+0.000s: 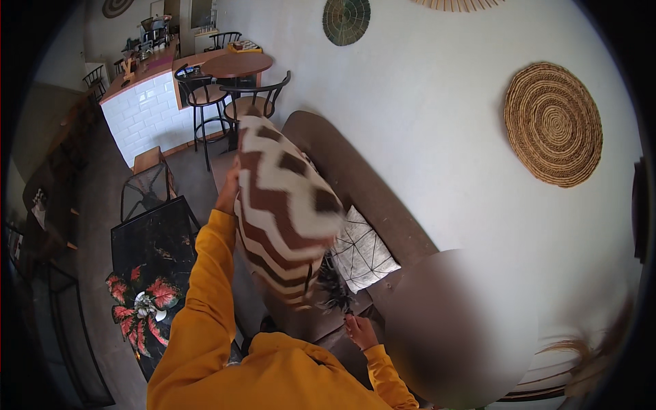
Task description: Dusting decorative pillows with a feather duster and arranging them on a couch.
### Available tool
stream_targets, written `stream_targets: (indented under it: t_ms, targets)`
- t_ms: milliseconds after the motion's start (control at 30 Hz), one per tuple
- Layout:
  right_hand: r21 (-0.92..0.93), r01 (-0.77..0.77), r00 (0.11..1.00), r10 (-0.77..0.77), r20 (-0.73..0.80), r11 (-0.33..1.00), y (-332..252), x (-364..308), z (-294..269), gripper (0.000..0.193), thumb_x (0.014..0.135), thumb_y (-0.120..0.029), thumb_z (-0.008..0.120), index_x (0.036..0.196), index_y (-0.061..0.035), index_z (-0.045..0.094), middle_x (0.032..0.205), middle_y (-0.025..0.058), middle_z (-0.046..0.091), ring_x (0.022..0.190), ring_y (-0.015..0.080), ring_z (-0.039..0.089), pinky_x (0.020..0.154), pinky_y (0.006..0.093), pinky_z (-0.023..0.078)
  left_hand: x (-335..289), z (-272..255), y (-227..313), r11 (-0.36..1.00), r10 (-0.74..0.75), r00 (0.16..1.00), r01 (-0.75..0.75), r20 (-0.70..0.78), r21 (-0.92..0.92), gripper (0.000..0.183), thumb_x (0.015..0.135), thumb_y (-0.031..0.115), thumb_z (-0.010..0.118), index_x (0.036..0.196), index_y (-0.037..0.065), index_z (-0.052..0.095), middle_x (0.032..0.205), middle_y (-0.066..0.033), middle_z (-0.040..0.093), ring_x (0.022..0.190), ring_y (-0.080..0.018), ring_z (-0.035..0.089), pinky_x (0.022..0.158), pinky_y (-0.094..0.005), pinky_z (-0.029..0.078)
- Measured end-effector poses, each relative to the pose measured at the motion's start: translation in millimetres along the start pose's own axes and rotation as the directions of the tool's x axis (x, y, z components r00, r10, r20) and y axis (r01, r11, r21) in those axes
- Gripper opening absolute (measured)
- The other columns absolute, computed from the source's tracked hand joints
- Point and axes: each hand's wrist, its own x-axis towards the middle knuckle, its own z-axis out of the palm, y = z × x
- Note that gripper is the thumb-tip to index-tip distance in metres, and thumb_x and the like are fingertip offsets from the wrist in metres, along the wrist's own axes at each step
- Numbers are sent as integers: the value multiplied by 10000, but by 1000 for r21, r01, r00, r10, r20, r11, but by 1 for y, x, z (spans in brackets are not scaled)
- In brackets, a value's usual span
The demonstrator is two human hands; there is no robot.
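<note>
A cushion [290,198] with a zigzag pattern in cream, brown and black is held up above the brown sofa [369,178]. My left hand [231,183] grips its left edge; the fingers are partly hidden behind the cushion. Low in the middle, my right hand [361,331] is closed round the thin handle of a dark feather duster [332,283]. The duster's feathers are blurred and lie close to the cushion's lower right side. Just beyond them, a white cushion [365,254] with black lines leans against the sofa back.
Left of the sofa stands a black table [154,236] bearing a red-leaved plant [142,305]. Farther off are a stool [149,160], bar chairs [203,96], a round table [237,64] and a white-tiled counter [143,102]. Woven discs [555,124] hang on the wall. A blurred patch covers the lower right.
</note>
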Motion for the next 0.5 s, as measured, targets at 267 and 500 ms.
stream_targets:
  t_ms: [267,500]
  targets:
    - [166,52,904,24,-428,985,-50,5,-52,507,950,-450,383,600,-86,430,483,-21,407,383,69,373,363,218,245,-37,30,21,931,-104,948,-13,299,365,614,625,91,640,1213,-16,503,1078,-63,585,983,-152,536,880,-273,414]
    - [-719,285,650,-679,-342,634,-31,10,-28,409,949,-305,422,624,-59,452,454,30,402,363,190,397,384,298,290,-84,22,-32,510,202,969,-229,144,829,602,606,105,705,1161,-6,500,1023,-167,615,969,-300,587,879,-340,440]
